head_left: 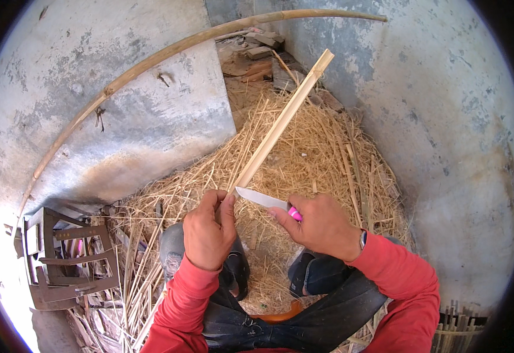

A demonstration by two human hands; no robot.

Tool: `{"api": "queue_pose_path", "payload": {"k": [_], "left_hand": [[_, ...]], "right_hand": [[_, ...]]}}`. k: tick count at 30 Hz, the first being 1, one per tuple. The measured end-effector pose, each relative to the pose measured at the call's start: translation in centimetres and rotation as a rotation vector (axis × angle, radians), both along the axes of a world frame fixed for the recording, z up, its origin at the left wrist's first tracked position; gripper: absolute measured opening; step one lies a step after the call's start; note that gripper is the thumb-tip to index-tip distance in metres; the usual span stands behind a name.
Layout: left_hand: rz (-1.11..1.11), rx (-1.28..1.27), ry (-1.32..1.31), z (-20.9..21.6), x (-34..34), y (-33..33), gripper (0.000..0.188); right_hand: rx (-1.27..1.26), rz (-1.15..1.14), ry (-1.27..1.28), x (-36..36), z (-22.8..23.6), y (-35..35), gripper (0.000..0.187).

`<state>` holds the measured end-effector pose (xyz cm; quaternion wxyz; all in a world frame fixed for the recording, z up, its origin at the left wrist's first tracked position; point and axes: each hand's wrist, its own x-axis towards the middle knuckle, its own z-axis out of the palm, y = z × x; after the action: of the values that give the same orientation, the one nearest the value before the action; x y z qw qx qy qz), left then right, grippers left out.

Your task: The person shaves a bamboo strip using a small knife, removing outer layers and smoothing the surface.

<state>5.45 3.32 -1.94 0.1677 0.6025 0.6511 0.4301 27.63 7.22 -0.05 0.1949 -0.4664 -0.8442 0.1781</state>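
Observation:
A long, pale split bamboo strip (281,125) slants up and away to the right. My left hand (209,229) pinches its near end between thumb and fingers. My right hand (323,226) is wrapped round the pink handle of a knife (261,198), its thumb lying along the base of the blade. The blade points left, and its tip meets or nearly meets the strip just beyond my left fingertips; whether it touches I cannot tell. Most of the handle is hidden inside my right fist.
Shavings (304,159) cover the ground between grey walls. A bamboo pole (168,52) curves across the upper left. A brown metal frame (74,259) stands at the left, beside loose bamboo strips (136,282). Bricks and rubble (262,47) lie at the far corner.

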Motion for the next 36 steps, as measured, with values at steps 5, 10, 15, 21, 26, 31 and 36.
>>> {"api": "queue_pose_path", "payload": {"k": [5,10,15,21,26,31,36], "left_hand": [[0.014,0.027,0.028,-0.3,-0.8,-0.1,0.014],[-0.002,-0.001,-0.009,0.2,-1.3,-0.7,0.015],[-0.017,0.017,0.009,-0.5,-1.5,-0.2,0.015],[-0.114,-0.043,-0.007,-0.2,-0.6,-0.1,0.013],[-0.17,-0.07,-0.011,-0.3,0.3,-0.2,0.011],[-0.171,-0.098,-0.031,0.0,0.5,-0.2,0.011],[-0.131,-0.109,-0.072,0.4,0.3,0.0,0.011]], "right_hand": [[-0.021,-0.187,0.091,1.8,0.5,2.7,0.051],[0.09,-0.336,0.257,5.3,1.7,5.4,0.044],[-0.084,-0.186,0.401,3.5,3.2,1.9,0.033],[-0.096,-0.189,0.528,4.1,1.8,3.5,0.03],[-0.096,-0.332,0.73,5.7,2.1,5.7,0.037],[-0.106,-0.327,0.654,7.2,2.0,6.6,0.045],[-0.098,-0.343,0.483,7.9,2.2,6.3,0.039]]}}
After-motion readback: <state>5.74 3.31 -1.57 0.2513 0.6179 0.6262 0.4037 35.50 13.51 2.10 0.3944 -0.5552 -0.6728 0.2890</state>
